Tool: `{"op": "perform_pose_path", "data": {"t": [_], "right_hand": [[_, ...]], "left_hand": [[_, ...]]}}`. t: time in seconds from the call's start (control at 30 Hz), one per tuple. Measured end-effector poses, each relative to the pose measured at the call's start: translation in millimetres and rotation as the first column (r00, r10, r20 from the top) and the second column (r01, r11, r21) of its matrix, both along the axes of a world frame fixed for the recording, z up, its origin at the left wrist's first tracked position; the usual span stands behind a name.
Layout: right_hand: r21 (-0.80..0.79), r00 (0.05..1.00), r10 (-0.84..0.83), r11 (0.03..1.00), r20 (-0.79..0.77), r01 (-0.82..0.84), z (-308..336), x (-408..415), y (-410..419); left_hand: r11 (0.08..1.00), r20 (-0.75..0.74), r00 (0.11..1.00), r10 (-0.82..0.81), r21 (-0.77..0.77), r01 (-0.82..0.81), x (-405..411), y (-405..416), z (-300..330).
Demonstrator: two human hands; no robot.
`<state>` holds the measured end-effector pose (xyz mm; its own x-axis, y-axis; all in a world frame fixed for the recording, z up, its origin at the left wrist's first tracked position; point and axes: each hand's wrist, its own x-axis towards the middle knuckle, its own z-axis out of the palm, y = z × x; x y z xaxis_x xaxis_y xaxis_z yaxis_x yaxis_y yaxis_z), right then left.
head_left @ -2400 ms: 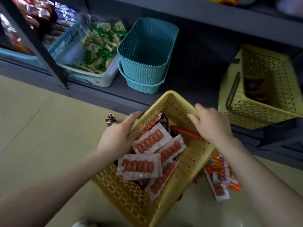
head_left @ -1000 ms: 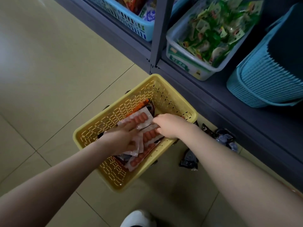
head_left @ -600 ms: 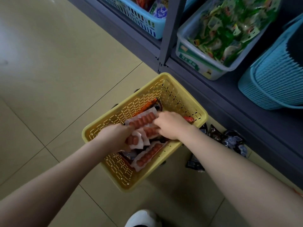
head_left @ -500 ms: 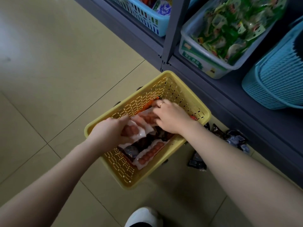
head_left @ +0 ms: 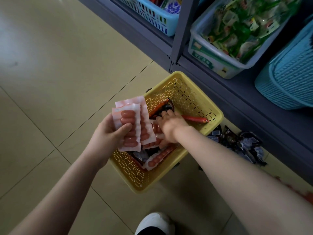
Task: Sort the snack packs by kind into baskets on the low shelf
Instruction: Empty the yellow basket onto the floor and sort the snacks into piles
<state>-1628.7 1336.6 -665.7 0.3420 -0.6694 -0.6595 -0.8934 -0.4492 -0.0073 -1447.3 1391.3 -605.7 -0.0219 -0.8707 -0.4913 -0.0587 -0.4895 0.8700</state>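
Right hand (head_left: 171,126) fingertips buried among packs in the yellow basket (head_left: 194,99), teal basket (head_left: 288,82) cut by the right edge, bin label (head_left: 205,60) print unreadable, white shoe (head_left: 154,223) cropped below

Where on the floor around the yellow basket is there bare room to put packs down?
Bare tiles run left of the yellow basket, and in front toward the white shoe. To its right, dark wrappers crowd the strip along the shelf base.
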Motion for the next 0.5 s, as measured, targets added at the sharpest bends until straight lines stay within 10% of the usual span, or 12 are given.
{"op": "perform_pose_path", "data": {"t": [0.23,0.37,0.43,0.5], "right_hand": [[-0.096,0.991,0.068,0.994,0.112,-0.057,0,-7,11],[-0.193,0.906,-0.180,0.944,0.382,0.269,26,-24,11],[-0.120,0.679,-0.405,0.801,0.613,0.586,49,-47,12],[0.147,0.241,-0.543,0.575,0.805,0.805,66,-79,20]], "left_hand": [[0.987,-0.143,0.980,0.141,0.092,-0.129,-12,0,0],[0.985,-0.254,0.952,0.171,0.050,-0.163,-26,5,9],[0.986,-0.309,0.938,0.157,-0.004,-0.167,-37,7,16],[0.990,-0.342,0.934,0.106,-0.047,-0.130,-53,8,25]]}}
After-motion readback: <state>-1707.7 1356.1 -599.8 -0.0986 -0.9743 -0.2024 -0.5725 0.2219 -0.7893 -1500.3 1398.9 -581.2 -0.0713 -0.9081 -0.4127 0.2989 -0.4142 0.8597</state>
